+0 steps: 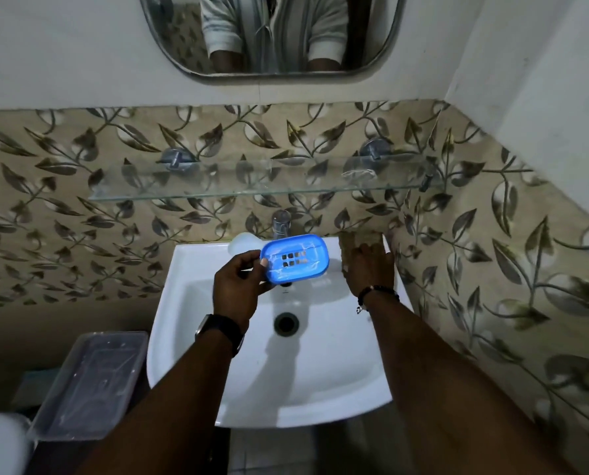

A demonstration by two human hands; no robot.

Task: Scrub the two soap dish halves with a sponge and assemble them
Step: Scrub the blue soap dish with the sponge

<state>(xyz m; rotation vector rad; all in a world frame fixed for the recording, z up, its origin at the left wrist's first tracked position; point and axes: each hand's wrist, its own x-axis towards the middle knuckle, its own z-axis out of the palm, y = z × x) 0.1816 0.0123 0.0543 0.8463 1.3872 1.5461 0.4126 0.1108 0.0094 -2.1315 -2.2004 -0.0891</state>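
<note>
My left hand (238, 286) holds a blue soap dish (295, 257) by its left end, above the back of the white sink (190, 269). The dish faces up and shows a grid of small slots in its floor. Whether both halves are nested together I cannot tell. My right hand (370, 269) lies flat on the sink's back right corner. Its fingertips touch a brownish pad (360, 240) that looks like the sponge. The fingers are stretched out, not curled around it.
A chrome tap (281, 222) stands behind the dish, with a white soap bar (243, 242) on the ledge to its left. A glass shelf (252, 190) juts out above. The drain (286, 323) is in the basin's middle. A clear plastic box (91, 382) sits lower left.
</note>
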